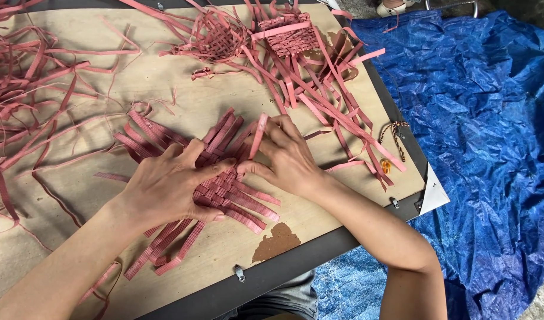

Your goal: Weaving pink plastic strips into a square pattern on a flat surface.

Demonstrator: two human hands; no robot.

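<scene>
A view from above shows two bare hands working on a flat woven mat of pink strips (224, 178) that lies near the middle of a pale wooden tabletop (165, 95). The left hand (165, 186) lies spread flat on the mat, fingers wide, pressing the weave down. The right hand (287, 154) is curled at the mat's right edge, its fingers pinched on a single pink strip (258, 135) that stands up from the weave. Loose ends of the mat fan out on every side, up toward the far end and down toward the near edge.

At the far end of the tabletop sit two part-made pink baskets: one open and loose (216, 35), and one tighter with a rim (290, 32) just to its right. Long strips trail from them down toward the right hand. A tangle of loose pink strips (23, 89) fills the left side of the tabletop.

Bare wood shows between the mat and the baskets, and along the near edge below the hands, where a brown patch (276, 242) marks worn veneer. The tabletop has a dark metal frame (284, 269) along the near and right edges, with small clips. A twisted cord with an orange bead (393, 145) lies by the right edge. Beyond that edge, a crumpled blue tarpaulin (479, 148) covers the ground.
</scene>
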